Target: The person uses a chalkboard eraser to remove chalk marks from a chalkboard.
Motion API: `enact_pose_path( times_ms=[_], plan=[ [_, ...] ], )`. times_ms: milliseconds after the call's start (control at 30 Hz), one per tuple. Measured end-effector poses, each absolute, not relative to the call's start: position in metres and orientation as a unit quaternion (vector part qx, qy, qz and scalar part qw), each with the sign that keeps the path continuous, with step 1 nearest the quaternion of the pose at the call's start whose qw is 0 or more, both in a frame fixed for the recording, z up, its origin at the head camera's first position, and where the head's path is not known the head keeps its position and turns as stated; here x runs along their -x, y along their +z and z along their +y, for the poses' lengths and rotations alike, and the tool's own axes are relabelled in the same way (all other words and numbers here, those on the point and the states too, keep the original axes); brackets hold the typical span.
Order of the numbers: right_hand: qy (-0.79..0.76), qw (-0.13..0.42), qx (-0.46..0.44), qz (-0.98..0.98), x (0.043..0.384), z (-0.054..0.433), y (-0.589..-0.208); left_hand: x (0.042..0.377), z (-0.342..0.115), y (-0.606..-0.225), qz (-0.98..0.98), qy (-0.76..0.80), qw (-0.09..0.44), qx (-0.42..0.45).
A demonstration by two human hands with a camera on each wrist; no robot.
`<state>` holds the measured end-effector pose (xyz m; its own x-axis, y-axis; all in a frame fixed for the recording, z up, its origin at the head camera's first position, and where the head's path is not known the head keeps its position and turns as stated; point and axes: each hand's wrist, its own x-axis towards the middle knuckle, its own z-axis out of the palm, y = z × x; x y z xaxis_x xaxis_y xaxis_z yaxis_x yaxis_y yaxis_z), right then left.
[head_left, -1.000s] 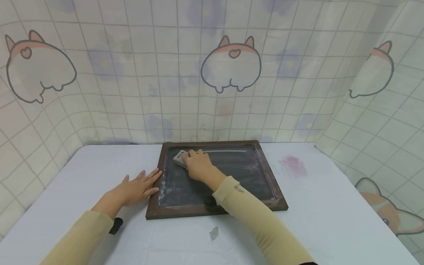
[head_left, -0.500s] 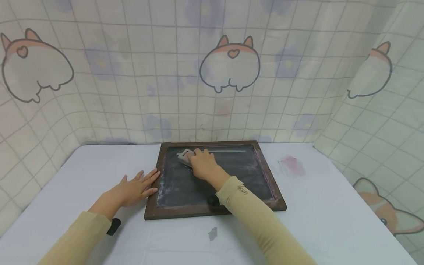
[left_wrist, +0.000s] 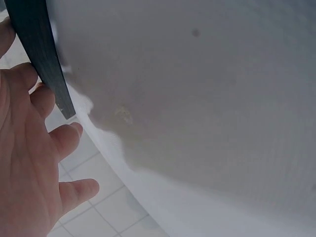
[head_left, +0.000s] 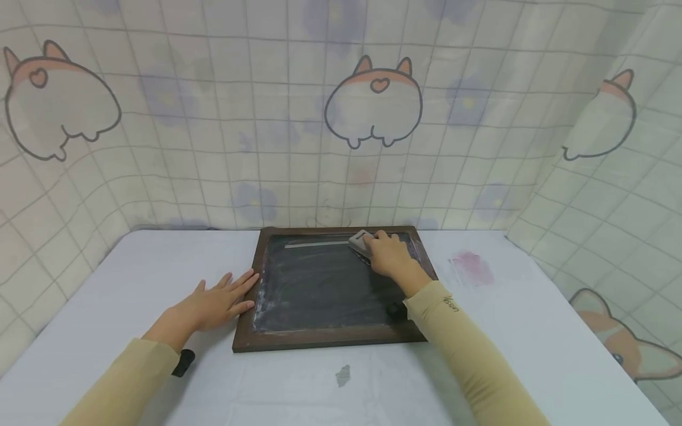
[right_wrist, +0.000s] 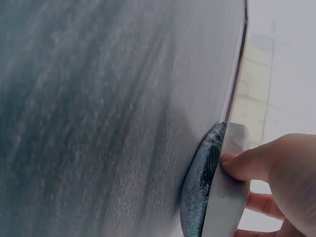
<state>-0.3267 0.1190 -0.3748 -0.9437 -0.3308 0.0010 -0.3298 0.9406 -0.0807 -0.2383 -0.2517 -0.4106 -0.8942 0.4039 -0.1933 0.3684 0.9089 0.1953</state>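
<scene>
A chalkboard (head_left: pixel 319 290) in a brown wooden frame lies on the white table, its surface smeared with chalk haze. My right hand (head_left: pixel 391 254) grips a grey-white chalkboard eraser (head_left: pixel 360 239) near the board's upper right part. The right wrist view shows the thumb on the side of the eraser (right_wrist: pixel 224 197), its dark felt pad against the board. Fingers spread, my left hand (head_left: pixel 218 305) touches the frame's left edge; in the left wrist view the fingertips meet the dark frame (left_wrist: pixel 42 54). A pale streak runs along the board's top, left of the eraser.
The white table (head_left: pixel 160 260) extends around the board, with a pink smudge (head_left: pixel 472 268) to the right and a grey patch (head_left: pixel 343 375) in front. Behind stands a grid-patterned curtain (head_left: pixel 288 148) with cartoon corgis.
My right hand has swept the eraser from the board's upper left to its upper right, first slowly and then faster. My left hand stays on the frame's left edge.
</scene>
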Motion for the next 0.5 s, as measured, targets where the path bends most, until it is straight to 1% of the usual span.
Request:
enact_pose_path(
  times_ms=[100,167,300,500],
  plan=[
    [-0.042,0.000,0.170,0.985,0.327,0.117,-0.376,0.238,-0.251,-0.411,0.970,0.075,0.113,-0.200],
    [-0.031,-0.004,0.178,0.984,0.326,0.106,-0.378,0.239,-0.251,-0.411,0.970,0.077,0.113,-0.200],
    [0.003,-0.012,0.205,0.979,0.319,0.068,-0.381,0.239,-0.253,-0.411,0.971,0.076,0.121,-0.193],
    [0.012,0.007,0.262,0.965,0.299,0.006,-0.377,0.236,-0.247,-0.404,0.970,0.068,0.136,-0.188]
  ],
)
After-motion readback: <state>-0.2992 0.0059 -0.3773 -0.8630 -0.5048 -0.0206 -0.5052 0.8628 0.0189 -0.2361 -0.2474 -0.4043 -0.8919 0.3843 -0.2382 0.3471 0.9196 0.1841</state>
